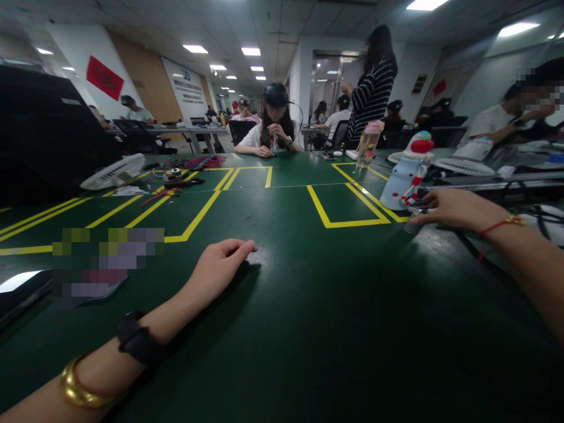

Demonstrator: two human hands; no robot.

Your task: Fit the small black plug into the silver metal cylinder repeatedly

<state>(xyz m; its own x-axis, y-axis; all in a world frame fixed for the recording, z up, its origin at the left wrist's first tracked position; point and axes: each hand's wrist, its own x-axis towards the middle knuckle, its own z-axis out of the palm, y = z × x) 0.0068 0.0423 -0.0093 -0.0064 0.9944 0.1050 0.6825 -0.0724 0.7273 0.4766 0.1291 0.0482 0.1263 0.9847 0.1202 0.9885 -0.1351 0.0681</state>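
My left hand (pixel 220 264) rests on the green table (pixel 299 317), its fingers curled together and the thumb lying along them. Nothing shows in it. At the right, my right hand (pixel 462 210) has its thumb and fingers closed around a small clear object (pixel 413 223) low over the table; its exact kind cannot be made out. Just beyond those fingertips stands a light blue bottle (pixel 396 183) with a red-and-white figure on its top and a beaded strap hanging at its side.
A clear bottle with a pink lid (pixel 369 147) stands farther back. Yellow tape (pixel 356 224) marks the table. To the left are a white fan (pixel 113 171), bundled wires (pixel 198 163), a blurred packet (pixel 106 270) and a phone (pixel 22 288). A person (pixel 274 126) sits opposite.
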